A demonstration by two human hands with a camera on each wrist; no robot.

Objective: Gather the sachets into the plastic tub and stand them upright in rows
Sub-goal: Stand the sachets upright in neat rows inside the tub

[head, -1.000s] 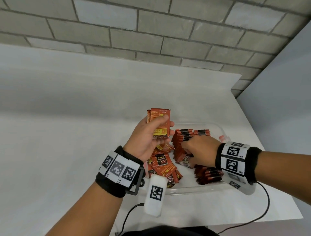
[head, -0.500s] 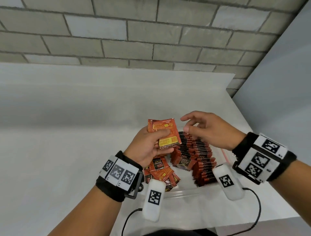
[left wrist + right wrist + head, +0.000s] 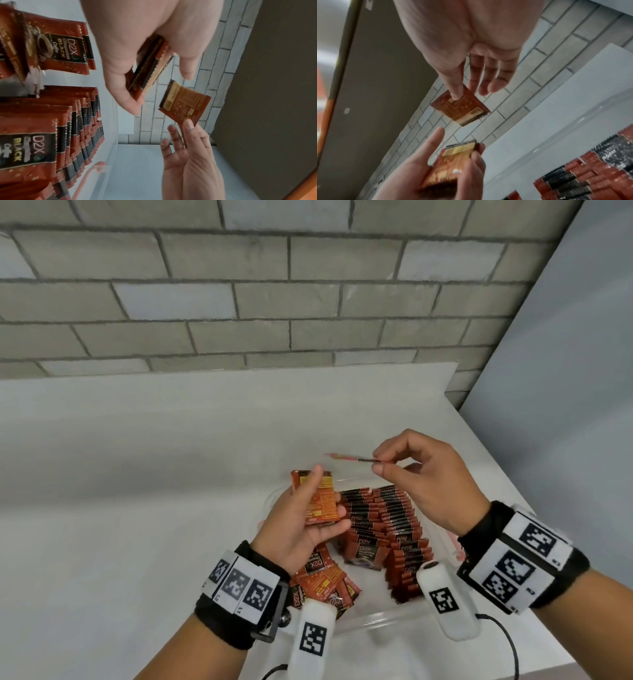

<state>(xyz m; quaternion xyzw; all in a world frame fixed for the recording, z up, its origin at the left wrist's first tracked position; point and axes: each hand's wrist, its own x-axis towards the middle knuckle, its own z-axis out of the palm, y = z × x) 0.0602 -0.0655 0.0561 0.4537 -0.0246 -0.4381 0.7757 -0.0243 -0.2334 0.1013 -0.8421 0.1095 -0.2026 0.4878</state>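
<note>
A clear plastic tub point(image 3: 376, 619) stands on the white table. Inside it, red-and-black sachets stand upright in rows point(image 3: 387, 518), and several loose sachets point(image 3: 325, 580) lie flat at its near left. My left hand point(image 3: 327, 496) grips a small stack of sachets point(image 3: 318, 510) above the tub's left side, thumb across the top one. My right hand point(image 3: 378, 463) pinches a single sachet point(image 3: 349, 457) by one end, edge-on, above the tub's far side. In the right wrist view this single sachet point(image 3: 462, 108) hangs apart from the stack point(image 3: 452, 162).
The white table point(image 3: 137, 525) runs far to the left and ends close on the right point(image 3: 513, 484). A brick wall point(image 3: 274, 302) stands behind and a grey panel point(image 3: 565, 405) to the right. Cables point(image 3: 507, 642) trail at the near edge.
My right hand came up from the rows in the tub, reached the stack in my left hand and now holds one sachet apart from it. The left hand kept its stack.
</note>
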